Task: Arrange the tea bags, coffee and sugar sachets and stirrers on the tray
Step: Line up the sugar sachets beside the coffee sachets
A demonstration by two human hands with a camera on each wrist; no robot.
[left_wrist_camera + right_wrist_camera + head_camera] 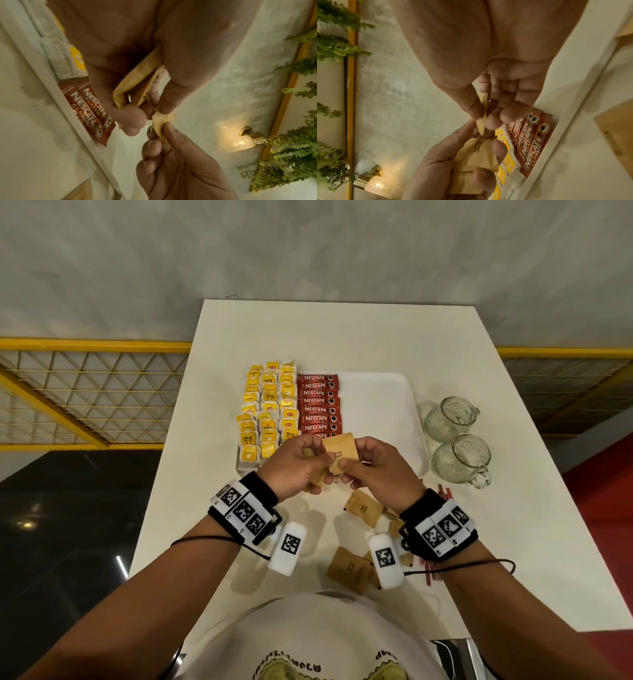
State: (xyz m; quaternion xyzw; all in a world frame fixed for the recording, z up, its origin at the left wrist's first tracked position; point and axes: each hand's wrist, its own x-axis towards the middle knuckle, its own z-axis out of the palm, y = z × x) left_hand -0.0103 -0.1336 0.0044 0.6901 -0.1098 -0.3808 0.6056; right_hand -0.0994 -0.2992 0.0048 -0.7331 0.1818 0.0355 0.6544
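Note:
Above the near edge of the white tray (394,392), both hands hold brown sugar sachets (340,451). My left hand (301,463) grips a small stack of them (135,83), (476,159). My right hand (370,463) pinches one sachet (482,116) between thumb and forefinger at the stack's edge. On the tray lie rows of yellow tea bags (267,412) at the left and red Nescafe coffee sachets (317,402) beside them. More brown sachets (363,506) lie loose on the table (342,337) near me. Red stirrers (445,494) lie at the right, partly hidden by my wrist.
Two empty glass mugs (448,419), (462,460) stand on the table right of the tray. The tray's right half is bare. A yellow railing (92,345) runs behind the table on both sides.

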